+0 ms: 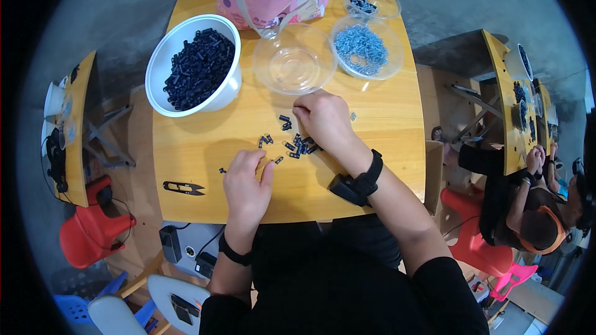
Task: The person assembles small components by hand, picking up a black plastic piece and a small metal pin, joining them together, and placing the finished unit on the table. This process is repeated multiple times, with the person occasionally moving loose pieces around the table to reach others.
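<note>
Left hand (245, 181), right hand (324, 118), cannot tell what fingers (251, 159) hold, three clear bowls (295, 69), many dark parts (290, 146)

Snips (184, 188) left of parts (302, 148); bucket (226, 91) behind snips; bag (275, 10) farther back, apparently on table (379, 142).

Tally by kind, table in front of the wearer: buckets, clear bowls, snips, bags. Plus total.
White bucket: 1
Clear plastic bowls: 3
Black snips: 1
Pink bag: 1
Total: 6
Small dark parts left out: too many overlap to count.
</note>
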`<state>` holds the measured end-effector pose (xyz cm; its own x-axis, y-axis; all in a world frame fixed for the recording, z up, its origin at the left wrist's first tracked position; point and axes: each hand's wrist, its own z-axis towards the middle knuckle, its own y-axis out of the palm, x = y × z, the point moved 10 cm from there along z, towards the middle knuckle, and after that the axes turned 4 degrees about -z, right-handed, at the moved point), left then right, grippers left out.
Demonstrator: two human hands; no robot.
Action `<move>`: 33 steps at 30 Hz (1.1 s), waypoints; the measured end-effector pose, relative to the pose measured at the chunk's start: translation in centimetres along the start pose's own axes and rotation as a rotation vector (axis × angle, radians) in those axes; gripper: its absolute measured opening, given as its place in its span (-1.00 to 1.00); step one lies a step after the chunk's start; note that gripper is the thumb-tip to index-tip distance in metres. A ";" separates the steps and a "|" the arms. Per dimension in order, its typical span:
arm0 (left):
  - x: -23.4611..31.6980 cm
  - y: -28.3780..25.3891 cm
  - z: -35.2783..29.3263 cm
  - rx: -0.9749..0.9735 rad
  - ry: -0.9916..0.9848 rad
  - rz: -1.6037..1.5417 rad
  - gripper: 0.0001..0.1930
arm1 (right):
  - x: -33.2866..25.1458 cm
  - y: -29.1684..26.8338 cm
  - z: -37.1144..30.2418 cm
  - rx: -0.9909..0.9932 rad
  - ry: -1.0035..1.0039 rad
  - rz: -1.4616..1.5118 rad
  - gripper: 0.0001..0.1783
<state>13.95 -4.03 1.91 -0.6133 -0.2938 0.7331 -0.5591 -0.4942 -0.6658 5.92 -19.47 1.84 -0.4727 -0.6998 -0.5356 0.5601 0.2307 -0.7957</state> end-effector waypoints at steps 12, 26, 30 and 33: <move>1.9 2.2 -2.0 0.051 0.132 -0.029 -0.75 | 0.2 -0.1 -2.7 -0.023 0.011 0.076 -0.86; 2.9 2.0 -2.8 -0.007 0.082 -0.175 -0.82 | 0.8 -1.0 -3.3 0.026 -0.007 0.069 -0.88; 2.0 2.4 -3.1 0.005 0.052 -0.176 -0.84 | 0.0 -1.3 -3.1 0.027 0.003 0.105 -0.93; 1.7 2.8 -3.0 -0.008 0.027 -0.184 -0.84 | -0.7 -0.9 -3.1 0.004 0.009 0.165 -0.93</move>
<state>9.62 -3.44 0.91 -0.5150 -0.1773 0.8387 -0.6674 -0.5311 -0.5221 3.63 -17.09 1.99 -0.3800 -0.6464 -0.6616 0.6337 0.3391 -0.6953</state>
